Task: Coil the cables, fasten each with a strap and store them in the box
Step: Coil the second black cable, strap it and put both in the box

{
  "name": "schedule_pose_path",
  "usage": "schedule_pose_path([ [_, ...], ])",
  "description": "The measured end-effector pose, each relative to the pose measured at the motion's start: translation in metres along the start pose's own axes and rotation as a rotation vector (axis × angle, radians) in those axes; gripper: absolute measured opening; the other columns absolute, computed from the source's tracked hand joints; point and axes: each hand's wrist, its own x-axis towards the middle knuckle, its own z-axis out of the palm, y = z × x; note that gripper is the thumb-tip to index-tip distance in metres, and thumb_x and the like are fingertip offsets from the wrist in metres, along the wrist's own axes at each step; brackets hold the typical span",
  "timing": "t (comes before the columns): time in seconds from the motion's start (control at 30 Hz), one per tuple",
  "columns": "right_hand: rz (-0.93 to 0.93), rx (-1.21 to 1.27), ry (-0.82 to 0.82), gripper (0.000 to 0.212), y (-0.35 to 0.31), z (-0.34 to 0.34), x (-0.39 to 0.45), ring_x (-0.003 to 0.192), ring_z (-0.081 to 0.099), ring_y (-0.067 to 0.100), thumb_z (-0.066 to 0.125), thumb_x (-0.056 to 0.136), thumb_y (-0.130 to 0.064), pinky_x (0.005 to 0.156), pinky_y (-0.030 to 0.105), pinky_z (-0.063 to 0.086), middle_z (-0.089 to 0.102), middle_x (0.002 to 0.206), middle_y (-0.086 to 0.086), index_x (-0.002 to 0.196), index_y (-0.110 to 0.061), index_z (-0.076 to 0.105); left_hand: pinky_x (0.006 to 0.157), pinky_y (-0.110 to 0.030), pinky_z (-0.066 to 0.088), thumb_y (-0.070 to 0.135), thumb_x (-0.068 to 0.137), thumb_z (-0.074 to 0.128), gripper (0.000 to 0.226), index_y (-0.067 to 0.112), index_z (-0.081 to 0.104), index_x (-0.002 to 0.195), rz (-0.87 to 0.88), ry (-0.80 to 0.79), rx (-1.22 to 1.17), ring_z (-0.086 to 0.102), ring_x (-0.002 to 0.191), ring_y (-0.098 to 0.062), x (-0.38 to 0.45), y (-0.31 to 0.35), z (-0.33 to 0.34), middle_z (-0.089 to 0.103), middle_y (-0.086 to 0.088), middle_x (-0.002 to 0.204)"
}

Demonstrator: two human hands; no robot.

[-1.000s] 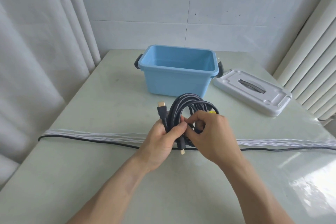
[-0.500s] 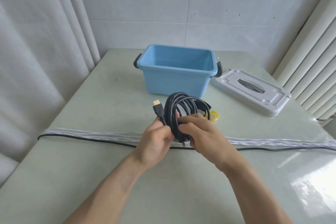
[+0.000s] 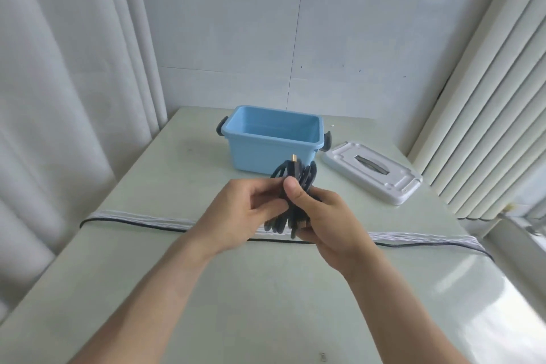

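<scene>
Black HDMI cable coil (image 3: 295,183): lifted from flat to edge-on, held before the blue box (image 3: 273,142).
Left hand (image 3: 251,210): clamped on coil.
Right hand (image 3: 322,216): clamped — thumb up.
Strap: unseen — fastening unconfirmed.

You see a black coiled cable (image 3: 295,183) with a gold-tipped plug (image 3: 294,157) at its top. The storage box (image 3: 273,143) is light blue with dark grey latches (image 3: 221,128). Its lid (image 3: 372,173) is pale grey-white with a darker grey handle inset. The bench (image 3: 266,304) is pale green and glossy, crossed by a white ridged strip (image 3: 141,220) edged with a black line. The curtains (image 3: 59,97) are white.
</scene>
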Motion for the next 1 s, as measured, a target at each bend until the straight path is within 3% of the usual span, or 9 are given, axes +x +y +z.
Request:
schedule_pose_path([
  [0.1, 0.111, 0.22, 0.002, 0.047, -0.007, 0.005, -0.025, 0.06, 0.066, 0.013, 0.057, 0.097, -0.042, 0.062, 0.024, 0.049, 0.067, 0.066, 0.002, 0.11, 0.001, 0.069, 0.085, -0.019, 0.052, 0.013, 0.094, 0.065, 0.026, 0.029, 0.072, 0.114, 0.008, 0.147, -0.009, 0.07, 0.095, -0.001, -0.015, 0.003, 0.016, 0.076, 0.012, 0.102],
  [0.2, 0.205, 0.29, 0.092, 0.044, 0.001, 0.012, -0.044, 0.044, 0.043, 0.011, 0.054, 0.098, -0.046, 0.047, 0.021, 0.034, 0.048, 0.053, 0.001, 0.092, -0.003, 0.064, 0.072, -0.034, 0.056, 0.031, 0.096, 0.062, 0.023, 0.05, 0.072, 0.103, 0.021, 0.235, 0.104, 0.065, 0.072, -0.009, -0.033, -0.004, 0.036, 0.077, 0.004, 0.084],
  [0.27, 0.246, 0.235, 0.153, 0.05, 0.014, 0.017, -0.052, 0.048, 0.03, 0.013, 0.05, 0.099, -0.052, 0.052, 0.026, 0.025, 0.037, 0.056, 0.002, 0.088, -0.005, 0.061, 0.065, -0.039, 0.054, 0.04, 0.094, 0.057, 0.024, 0.059, 0.07, 0.098, -0.001, 0.222, 0.198, 0.054, 0.062, -0.012, -0.045, -0.008, 0.046, 0.074, -0.008, 0.079],
  [0.37, 0.307, 0.201, 0.178, 0.051, 0.028, 0.016, -0.062, 0.05, 0.03, 0.014, 0.04, 0.103, -0.051, 0.053, 0.026, 0.029, 0.036, 0.053, 0.0, 0.084, -0.008, 0.06, 0.06, -0.034, 0.051, 0.023, 0.096, 0.061, 0.024, 0.041, 0.078, 0.091, -0.026, 0.201, 0.19, 0.059, 0.059, -0.012, -0.058, -0.008, 0.05, 0.073, -0.003, 0.077],
  [0.5, 0.356, 0.211, 0.135, 0.045, 0.028, 0.011, -0.074, 0.048, 0.032, 0.013, 0.037, 0.106, -0.046, 0.045, 0.024, 0.028, 0.04, 0.057, 0.001, 0.087, -0.011, 0.057, 0.067, -0.036, 0.053, 0.021, 0.091, 0.064, 0.013, 0.022, 0.078, 0.09, 0.011, 0.202, 0.27, 0.066, 0.07, -0.025, -0.067, -0.004, 0.05, 0.071, -0.001, 0.082],
  [0.73, 0.422, 0.247, 0.004, 0.029, 0.022, -0.004, -0.076, 0.056, 0.029, 0.013, 0.047, 0.105, -0.038, 0.044, 0.021, 0.025, 0.041, 0.069, 0.003, 0.09, -0.015, 0.056, 0.08, -0.031, 0.057, 0.009, 0.09, 0.069, 0.021, 0.022, 0.078, 0.105, 0.059, 0.222, 0.307, 0.071, 0.079, -0.008, -0.074, 0.0, 0.052, 0.074, 0.012, 0.093],
  [0.83, 0.408, 0.242, -0.002, 0.025, 0.025, -0.007, -0.073, 0.058, 0.032, 0.013, 0.052, 0.103, -0.034, 0.044, 0.021, 0.027, 0.053, 0.076, 0.004, 0.1, -0.013, 0.065, 0.079, -0.027, 0.055, 0.017, 0.088, 0.072, 0.017, 0.03, 0.071, 0.099, 0.048, 0.177, 0.26, 0.069, 0.087, -0.008, -0.08, 0.001, 0.058, 0.067, 0.006, 0.102],
  [0.93, 0.391, 0.228, -0.008, 0.039, 0.031, -0.006, -0.068, 0.061, 0.036, 0.013, 0.057, 0.101, -0.036, 0.044, 0.021, 0.031, 0.066, 0.105, 0.009, 0.122, -0.005, 0.068, 0.079, -0.022, 0.051, 0.036, 0.081, 0.078, 0.028, 0.031, 0.054, 0.094, -0.006, 0.161, 0.306, 0.063, 0.097, -0.004, -0.085, -0.001, 0.066, 0.063, 0.007, 0.104],
  [1.0, 0.383, 0.176, -0.015, 0.04, 0.033, -0.006, -0.066, 0.056, 0.035, 0.012, 0.06, 0.099, -0.039, 0.044, 0.02, 0.029, 0.067, 0.095, 0.007, 0.116, -0.004, 0.069, 0.075, -0.022, 0.051, 0.037, 0.078, 0.081, 0.033, 0.03, 0.051, 0.091, -0.014, 0.191, 0.323, 0.061, 0.093, -0.002, -0.085, 0.002, 0.066, 0.065, 0.01, 0.099],
])
